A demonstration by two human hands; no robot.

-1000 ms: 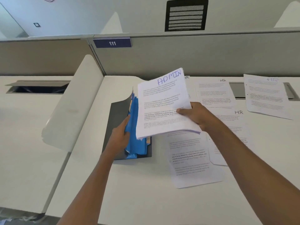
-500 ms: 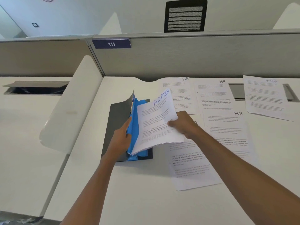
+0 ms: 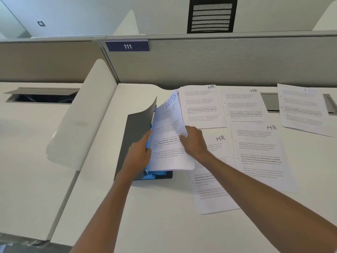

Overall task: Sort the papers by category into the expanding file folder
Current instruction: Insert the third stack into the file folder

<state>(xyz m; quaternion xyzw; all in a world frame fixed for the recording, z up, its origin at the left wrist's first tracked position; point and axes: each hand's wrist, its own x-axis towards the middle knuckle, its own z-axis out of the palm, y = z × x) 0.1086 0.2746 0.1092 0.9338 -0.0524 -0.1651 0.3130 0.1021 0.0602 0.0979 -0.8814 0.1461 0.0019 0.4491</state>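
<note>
The expanding file folder [image 3: 135, 136] lies on the white desk, its dark grey cover raised and blue dividers showing. My left hand [image 3: 139, 155] grips the blue dividers at the folder's near side and holds them apart. My right hand [image 3: 194, 143] pinches the right edge of a thin stack of papers marked ADMIN [image 3: 169, 136], which stands slanted inside the folder's opening. Several sheets marked HR [image 3: 255, 143] lie spread flat on the desk to the right of the folder, some overlapping.
A grey partition wall with a blue plate reading 111 [image 3: 127, 46] closes the desk's far side. A white curved divider [image 3: 82, 114] stands left of the folder. A cable hatch [image 3: 269, 102] sits partly under the far papers. A black chair back [image 3: 211, 15] shows behind.
My right hand has brought the ADMIN stack down and left from above the folder into the gap between the blue dividers. My left hand has stayed on the dividers.
</note>
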